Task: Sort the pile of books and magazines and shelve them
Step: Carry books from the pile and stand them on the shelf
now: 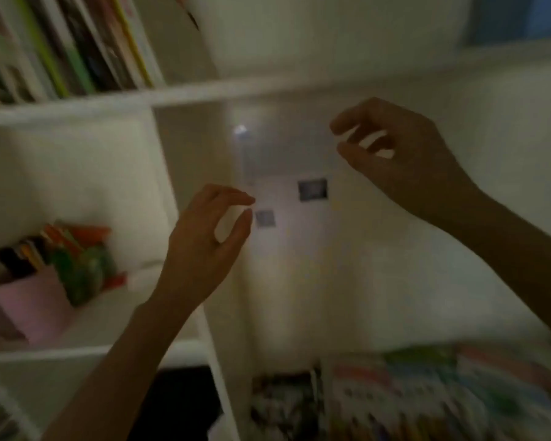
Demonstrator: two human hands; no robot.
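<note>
The view is dim and blurred. My left hand (204,243) is raised in front of a white shelf unit (185,97), fingers curled apart and holding nothing. My right hand (398,154) hangs higher and to the right, also empty with fingers spread. A row of upright books and magazines (67,46) stands on the top left shelf. A few colourful books (77,259) lean in the left compartment below. Colourful magazines (442,396) lie spread at the bottom right, beneath my hands.
A pink box (35,310) sits in the left compartment next to the leaning books. A white panel with two small dark stickers (312,190) fills the middle behind my hands. A dark gap (178,402) shows at the bottom centre.
</note>
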